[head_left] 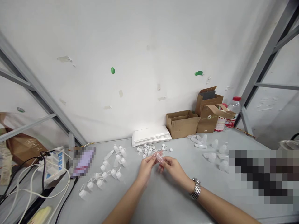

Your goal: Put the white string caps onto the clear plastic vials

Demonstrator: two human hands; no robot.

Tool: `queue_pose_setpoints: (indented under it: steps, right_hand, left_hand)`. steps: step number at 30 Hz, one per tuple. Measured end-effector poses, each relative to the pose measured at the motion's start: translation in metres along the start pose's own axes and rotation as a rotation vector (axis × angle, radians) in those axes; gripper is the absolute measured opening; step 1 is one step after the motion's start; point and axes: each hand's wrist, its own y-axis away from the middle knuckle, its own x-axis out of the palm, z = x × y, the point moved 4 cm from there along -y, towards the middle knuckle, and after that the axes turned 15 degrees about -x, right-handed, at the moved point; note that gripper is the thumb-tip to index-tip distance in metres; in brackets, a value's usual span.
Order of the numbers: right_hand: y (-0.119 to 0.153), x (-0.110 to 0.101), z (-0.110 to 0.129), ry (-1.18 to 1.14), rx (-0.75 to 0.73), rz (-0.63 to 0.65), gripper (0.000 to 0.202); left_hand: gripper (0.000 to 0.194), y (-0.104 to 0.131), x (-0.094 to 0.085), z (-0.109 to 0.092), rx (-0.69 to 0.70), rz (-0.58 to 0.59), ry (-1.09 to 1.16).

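Above the grey table [161, 199], a small clear plastic bottle [159, 158] is held between my two hands. My left hand [147, 165] pinches it at its far left end; whether a cap is also in those fingers is too small to make out. From the other side, my right hand [171, 168] grips the bottle's body with thumb and fingers. Just beyond my fingertips lies a loose pile of small white caps [146, 150] with straps. Bottles with white caps fitted [114, 173] are scattered to the left. On the right lie several translucent bottles without white caps [212, 157].
Against the wall stand a stack of white sheets [150, 136], an open cardboard box [184, 127], a brown paper bag [207, 116] and a red-capped plastic bottle [235, 109]. A power strip [54, 165] with tangled cables is at the left edge. Grey metal frames flank both sides.
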Motion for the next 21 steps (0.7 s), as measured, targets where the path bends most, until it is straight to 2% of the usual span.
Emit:
queue_pose_setpoints:
  steps: [4,7,10,16,21]
  right_hand:
    - [0.0007,0.0067,0.0026,-0.267,0.078,0.103,0.041]
    - [0.0032,0.0099,0.0022,-0.363,0.124,0.126,0.041]
    - [0.0049,0.0105,-0.0008,-0.37,0.143,0.099,0.041]
    - [0.0045,0.0075,-0.0043,-0.295,0.11,-0.043,0.037]
    - [0.0026,0.0066,0.0025,-0.324,0.082,-0.05,0.035]
  left_hand:
    - [0.037,0.0019,0.0008,-0.0066,-0.044,0.012,0.069]
    - [0.035,0.0026,0.0014,-0.0081,-0.078,0.007,0.048]
    - [0.033,0.0018,0.002,-0.0065,-0.09,0.025,0.024]
    - [0.033,-0.0008,0.0004,-0.0017,-0.104,0.068,0.031]
    - [0.035,0.0003,0.0014,0.0009,-0.159,0.117,0.081]
